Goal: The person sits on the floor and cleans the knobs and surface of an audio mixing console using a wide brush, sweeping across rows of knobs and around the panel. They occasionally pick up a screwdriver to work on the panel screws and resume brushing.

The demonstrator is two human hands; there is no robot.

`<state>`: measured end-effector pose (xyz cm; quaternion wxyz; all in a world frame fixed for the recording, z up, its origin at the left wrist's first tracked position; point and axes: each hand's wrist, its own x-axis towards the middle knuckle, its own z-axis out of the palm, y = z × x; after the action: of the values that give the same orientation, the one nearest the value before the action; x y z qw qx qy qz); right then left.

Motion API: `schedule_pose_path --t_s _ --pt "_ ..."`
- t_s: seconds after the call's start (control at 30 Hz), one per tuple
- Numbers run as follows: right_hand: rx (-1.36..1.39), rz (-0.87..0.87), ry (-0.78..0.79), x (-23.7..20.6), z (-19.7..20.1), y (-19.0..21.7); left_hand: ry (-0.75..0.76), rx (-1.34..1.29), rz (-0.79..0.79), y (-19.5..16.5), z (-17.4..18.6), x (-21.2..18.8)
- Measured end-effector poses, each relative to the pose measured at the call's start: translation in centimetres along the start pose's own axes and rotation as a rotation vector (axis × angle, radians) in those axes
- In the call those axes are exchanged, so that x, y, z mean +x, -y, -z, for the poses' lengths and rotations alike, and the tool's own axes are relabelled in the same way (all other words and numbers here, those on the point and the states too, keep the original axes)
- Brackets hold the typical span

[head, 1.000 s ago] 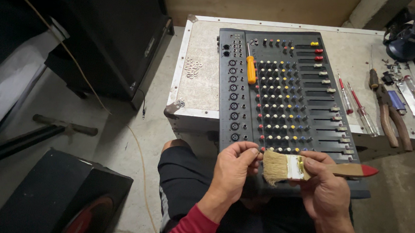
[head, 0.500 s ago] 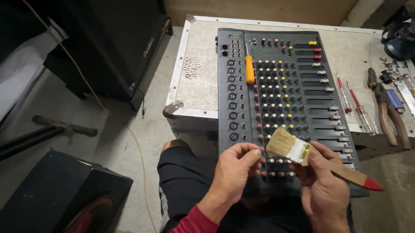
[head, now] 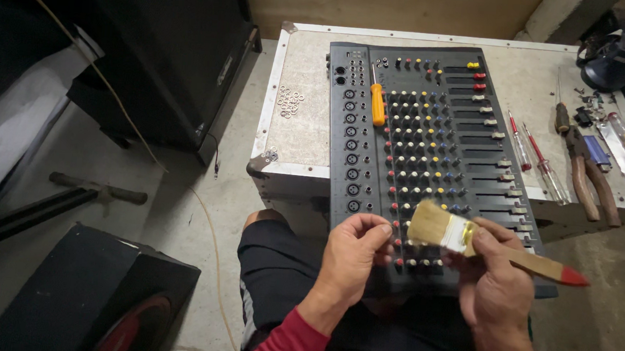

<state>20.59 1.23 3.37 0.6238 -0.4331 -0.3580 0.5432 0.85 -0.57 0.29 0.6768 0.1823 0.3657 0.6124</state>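
While the right hand (head: 498,281) grips a wooden-handled paintbrush (head: 468,239), fingers wrapped round its ferrule, bristles rest over the knobs at the near end of the audio mixer (head: 429,154). The mixer spans tabletop (head: 301,124) and lap. Left hand (head: 355,254) pinches the mixer's near edge, fingers narrow.

Audio repair workshop: pliers (head: 593,177), screwdrivers (head: 534,156), speaker cabinets (head: 81,295), concrete floor (head: 202,212).
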Motion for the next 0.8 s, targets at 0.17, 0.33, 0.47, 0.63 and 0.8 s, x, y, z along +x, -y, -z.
schedule_pose_path --t_s 0.17,0.33,0.47,0.63,0.8 --pt "-0.044 -0.19 0.049 -0.15 -0.2 0.15 -0.001 -0.001 0.006 0.27 -0.21 0.04" --pt "-0.015 -0.333 0.049 -0.13 0.39 0.55 -0.014 0.003 -0.016 -0.11 0.13 0.12" --pt "-0.033 -0.275 0.067 -0.03 0.48 0.39 -0.002 0.002 -0.005 -0.31 -0.09 -0.11" --pt "-0.038 -0.249 0.065 0.01 0.57 0.38 0.021 0.002 0.013 -0.55 -0.13 -0.23" --pt "-0.04 -0.231 0.063 0.11 0.39 0.27 0.042 -0.054 0.027 -0.39 0.08 -0.13"
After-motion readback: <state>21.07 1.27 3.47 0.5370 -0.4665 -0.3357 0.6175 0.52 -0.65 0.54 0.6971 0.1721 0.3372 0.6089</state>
